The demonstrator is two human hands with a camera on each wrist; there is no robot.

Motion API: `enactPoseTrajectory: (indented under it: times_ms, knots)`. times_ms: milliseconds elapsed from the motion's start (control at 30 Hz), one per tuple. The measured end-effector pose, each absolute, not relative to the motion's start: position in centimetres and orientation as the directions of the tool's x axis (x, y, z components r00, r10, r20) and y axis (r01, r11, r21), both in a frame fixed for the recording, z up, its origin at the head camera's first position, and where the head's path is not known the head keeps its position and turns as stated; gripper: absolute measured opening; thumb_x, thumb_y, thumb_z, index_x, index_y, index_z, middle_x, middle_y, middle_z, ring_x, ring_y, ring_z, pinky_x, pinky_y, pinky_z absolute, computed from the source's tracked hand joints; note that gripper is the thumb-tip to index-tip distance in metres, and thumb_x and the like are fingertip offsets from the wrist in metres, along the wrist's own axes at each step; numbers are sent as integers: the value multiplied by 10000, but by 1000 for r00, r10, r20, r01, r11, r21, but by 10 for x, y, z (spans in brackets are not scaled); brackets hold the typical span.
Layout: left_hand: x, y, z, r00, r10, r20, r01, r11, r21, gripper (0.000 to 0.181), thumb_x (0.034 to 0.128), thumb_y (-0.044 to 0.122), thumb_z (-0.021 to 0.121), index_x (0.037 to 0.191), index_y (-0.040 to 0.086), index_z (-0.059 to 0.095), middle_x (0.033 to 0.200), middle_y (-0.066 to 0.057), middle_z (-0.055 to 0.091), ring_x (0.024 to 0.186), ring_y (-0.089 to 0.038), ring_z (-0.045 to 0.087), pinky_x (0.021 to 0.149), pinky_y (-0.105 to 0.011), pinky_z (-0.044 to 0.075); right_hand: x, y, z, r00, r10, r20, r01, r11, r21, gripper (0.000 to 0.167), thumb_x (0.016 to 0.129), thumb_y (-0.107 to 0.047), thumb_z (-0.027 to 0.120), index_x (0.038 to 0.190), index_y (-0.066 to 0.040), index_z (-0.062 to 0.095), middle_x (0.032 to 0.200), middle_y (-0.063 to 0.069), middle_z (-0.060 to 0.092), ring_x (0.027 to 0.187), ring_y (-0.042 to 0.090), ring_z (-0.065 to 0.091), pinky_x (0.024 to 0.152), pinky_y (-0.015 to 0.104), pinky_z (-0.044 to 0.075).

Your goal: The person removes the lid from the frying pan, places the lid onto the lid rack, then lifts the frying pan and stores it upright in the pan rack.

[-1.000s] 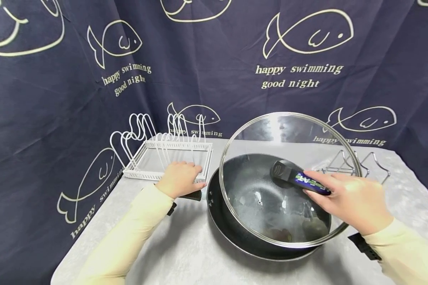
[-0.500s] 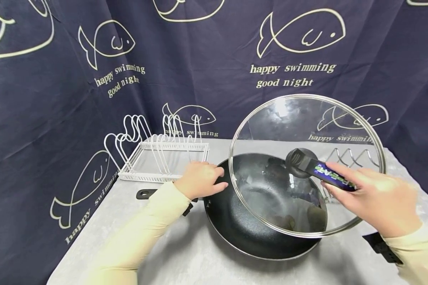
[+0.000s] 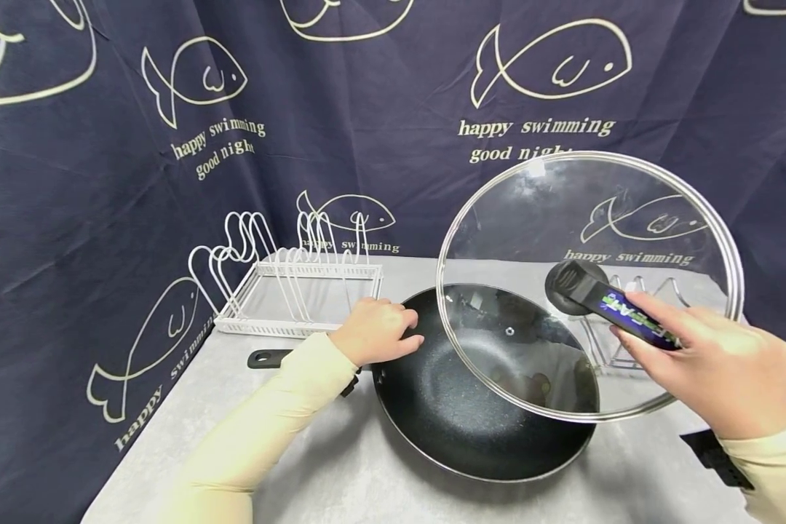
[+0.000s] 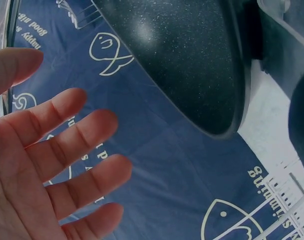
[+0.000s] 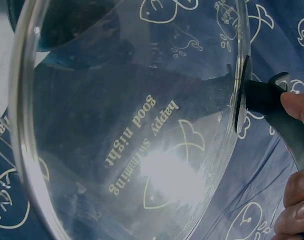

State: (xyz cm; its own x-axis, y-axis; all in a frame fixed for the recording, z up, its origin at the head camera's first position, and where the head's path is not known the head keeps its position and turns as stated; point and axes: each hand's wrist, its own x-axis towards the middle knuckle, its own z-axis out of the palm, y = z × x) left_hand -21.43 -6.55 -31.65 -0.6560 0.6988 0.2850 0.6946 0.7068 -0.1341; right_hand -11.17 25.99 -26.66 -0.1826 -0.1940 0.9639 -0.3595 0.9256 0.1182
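My right hand (image 3: 727,364) grips the black handle of a glass pot lid (image 3: 530,211), which it holds tilted up over the right part of a black wok (image 3: 458,415). In the right wrist view the lid (image 5: 91,150) fills most of the picture, with fingers (image 5: 297,200) around its handle. The wok stands on the table, its long handle (image 3: 268,358) pointing left. My left hand (image 3: 380,331) hovers at the wok's left rim, above the handle. Its fingers (image 4: 76,140) are spread and relaxed in the left wrist view, with nothing in them.
At the back left stands a white wire rack (image 3: 301,291) with upright loops. A silver wire rack (image 3: 618,349) sits to the right, partly seen through the lid. Behind the grey table (image 3: 340,466) hangs a dark blue curtain (image 3: 367,109) with fish prints.
The lid has risen and moved right in my right hand, uncovering more of the wok. My left hand has shifted right from beside the wok's handle to its rim.
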Motion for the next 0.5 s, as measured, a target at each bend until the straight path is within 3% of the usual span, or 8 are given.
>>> enactPoseTrajectory:
  times_ms: [133,367,500]
  knots:
    - [-216,-63,-317,-669,697,258,687,713,-143,272,854,410,617,735,167,590,689,21,610,644,-228,599,517,-370,457,-113,268,-268,-205,-199,958,-368,923,113,531,914,-542,487,857,-75,733,462,139,446,341,270,311,333,322,82]
    - [-220,-53,-315,-674,707,213,704,702,-104,260,867,406,609,755,171,601,689,33,598,671,-208,605,565,-363,479,-113,288,-268,-319,-203,926,-361,929,80,648,919,-582,447,943,1,727,579,236,578,413,336,474,357,388,242]
    - [-227,-46,-313,-654,719,235,748,661,59,191,886,334,599,802,173,656,690,67,607,657,-146,595,573,-312,474,-116,295,-268,-317,-187,930,-373,926,59,628,917,-587,454,955,-14,711,531,224,529,415,373,457,352,394,235]
